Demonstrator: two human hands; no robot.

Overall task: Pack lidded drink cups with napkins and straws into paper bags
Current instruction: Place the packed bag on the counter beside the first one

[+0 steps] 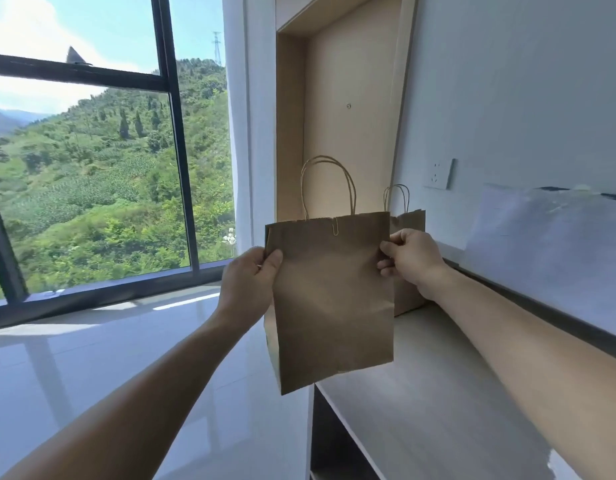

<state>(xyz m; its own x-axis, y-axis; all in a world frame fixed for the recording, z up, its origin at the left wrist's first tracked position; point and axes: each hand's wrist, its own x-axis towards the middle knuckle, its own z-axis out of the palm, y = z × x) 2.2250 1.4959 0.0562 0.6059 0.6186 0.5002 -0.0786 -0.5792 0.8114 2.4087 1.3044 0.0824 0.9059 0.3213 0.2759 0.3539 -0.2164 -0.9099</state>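
A person holds a flat brown paper bag (pixel 334 299) up in front of them with both hands, clear of any surface. Its lower edge hangs over the near left corner of a pale wood-grained desk (pixel 421 393). The left hand (pixel 246 282) pinches the bag's left edge, with the thumb on the near face and the other fingers (pixel 261 268) curled behind the paper. The right hand (pixel 412 259) grips the right edge at about the same height, its fingertips pressed on the near face. The bag stands nearly upright with its mouth at the top, and its two twisted paper handles (pixel 327 181) rise in loops above the rim. The sides look folded in, though a gusset shows slightly along the lower left edge. Whether anything is inside cannot be told. Behind the right hand, a second brown paper bag (pixel 408 220) with the same kind of handles stands on the desk at its far end, near the wood-lined niche (pixel 348 133); the hand and the held bag partly hide it. A white wall socket (pixel 439 173) sits on the wall to the right. On the left, a large dark-framed window (pixel 175 140) looks onto a green hillside above a glossy white floor (pixel 92 358).
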